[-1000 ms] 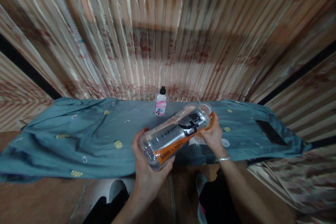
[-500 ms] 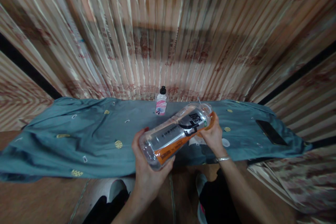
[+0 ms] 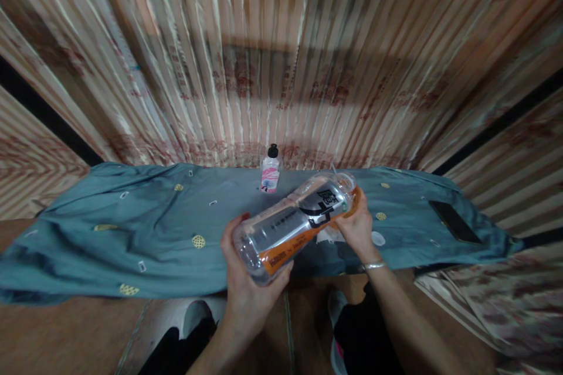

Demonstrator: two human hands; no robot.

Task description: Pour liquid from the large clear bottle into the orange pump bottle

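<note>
A large clear plastic bottle (image 3: 292,225) with an orange and black printed label is held tilted above the cloth, its narrower end up toward the right. My left hand (image 3: 250,287) wraps round the wide base end. Around the other end, near the neck, my right hand (image 3: 357,224) is closed. A thin pale strip sticks up by that end; I cannot make out what it is. Beyond the large bottle stands a small clear bottle (image 3: 270,171) with a black cap and a pink label, upright and untouched.
A blue-green patterned cloth (image 3: 167,234) covers the table. At the right lies a dark phone (image 3: 454,221). Just right of my right wrist is a whitish round piece (image 3: 377,238), and a pale patch shows under the bottle. Striped curtains (image 3: 281,58) hang close behind and at both sides.
</note>
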